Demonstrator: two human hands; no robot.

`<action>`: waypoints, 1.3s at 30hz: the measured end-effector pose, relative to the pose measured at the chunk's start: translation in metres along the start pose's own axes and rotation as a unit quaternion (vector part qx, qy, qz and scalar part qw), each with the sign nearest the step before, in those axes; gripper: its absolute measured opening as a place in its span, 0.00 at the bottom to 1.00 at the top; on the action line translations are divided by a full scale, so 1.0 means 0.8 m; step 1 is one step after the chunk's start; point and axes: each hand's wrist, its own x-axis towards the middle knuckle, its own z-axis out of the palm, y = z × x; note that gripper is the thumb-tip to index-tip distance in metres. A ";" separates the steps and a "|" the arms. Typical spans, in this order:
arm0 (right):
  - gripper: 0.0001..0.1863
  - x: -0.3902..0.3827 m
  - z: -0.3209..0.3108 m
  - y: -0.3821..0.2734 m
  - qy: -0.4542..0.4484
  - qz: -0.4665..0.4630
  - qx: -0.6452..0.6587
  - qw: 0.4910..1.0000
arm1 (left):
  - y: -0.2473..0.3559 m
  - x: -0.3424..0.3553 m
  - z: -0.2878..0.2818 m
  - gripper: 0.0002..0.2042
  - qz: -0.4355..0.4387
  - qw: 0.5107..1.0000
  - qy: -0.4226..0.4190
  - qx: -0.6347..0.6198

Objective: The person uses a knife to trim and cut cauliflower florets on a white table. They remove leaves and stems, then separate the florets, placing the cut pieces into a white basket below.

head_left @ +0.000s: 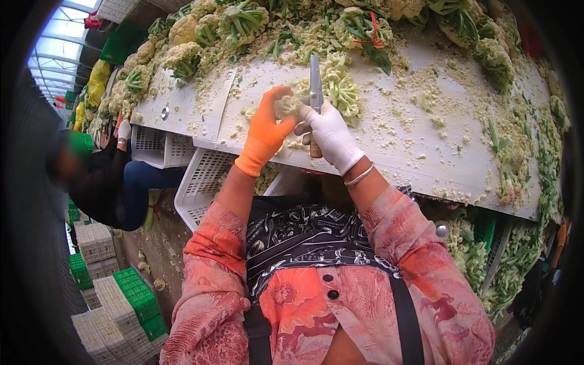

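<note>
Left hand (266,132), orange glove, has a small pale cauliflower piece (287,107) between curved fingers and thumb, over the near part of the white table (389,167); fingers bowed round it rather than pressed together, how firmly cannot tell; right hand (333,139), white glove, fingers curled round the wooden handle of a knife (316,85), blade pointing away from the body; right fingertips sit right by the piece, touching or not is unclear, slight blur there; piece should be light, stiff at the stalk, crumbly at the curd, so fragile on top and likely to shed bits if squeezed; maybe a little slick if damp, though the glove ought to help; best hold is probably the stalk or the firm underside, thumb opposite the fingers, clear of the edge; knife looks rigid, take it by the handle only; cut florets (344,94) lie just right of the blade, crumbs scattered around; whole cauliflower heads (243,21) with green stems along the far side; white slatted crate (199,191) below the table edge, left of the person; co-worker (100,188) further left.
</note>
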 end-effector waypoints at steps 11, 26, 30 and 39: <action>0.15 0.009 -0.034 -0.019 0.136 -0.055 0.086 0.985 | -0.022 -0.053 0.029 0.32 0.058 0.871 -0.003 0.487; 0.13 0.004 -0.030 -0.018 0.098 -0.044 0.102 0.989 | -0.103 -0.095 -0.113 0.14 0.036 0.874 -0.116 0.471; 0.13 0.006 -0.027 -0.018 0.091 -0.045 0.098 0.990 | -0.119 -0.024 -0.092 0.18 0.030 0.895 0.003 0.446; 0.14 0.004 -0.035 -0.018 0.099 -0.041 0.105 0.989 | -0.178 -0.004 -0.093 0.14 -0.044 0.913 -0.016 0.405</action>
